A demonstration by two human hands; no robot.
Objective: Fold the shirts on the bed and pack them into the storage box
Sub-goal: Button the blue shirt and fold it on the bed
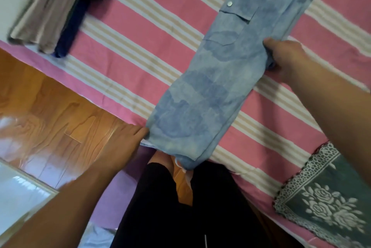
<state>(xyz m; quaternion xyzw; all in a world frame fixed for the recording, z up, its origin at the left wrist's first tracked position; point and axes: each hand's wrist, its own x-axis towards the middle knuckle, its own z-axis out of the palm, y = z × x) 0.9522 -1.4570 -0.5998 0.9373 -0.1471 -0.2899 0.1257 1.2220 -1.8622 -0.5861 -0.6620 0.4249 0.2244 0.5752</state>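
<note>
green floral lace-edged cloth (329,193) on bed corner | wooden floor (60,107) | black trousers (160,207)

Shirt (210,79) lies on bed (140,26), folded clothes (50,16) far left.
</note>
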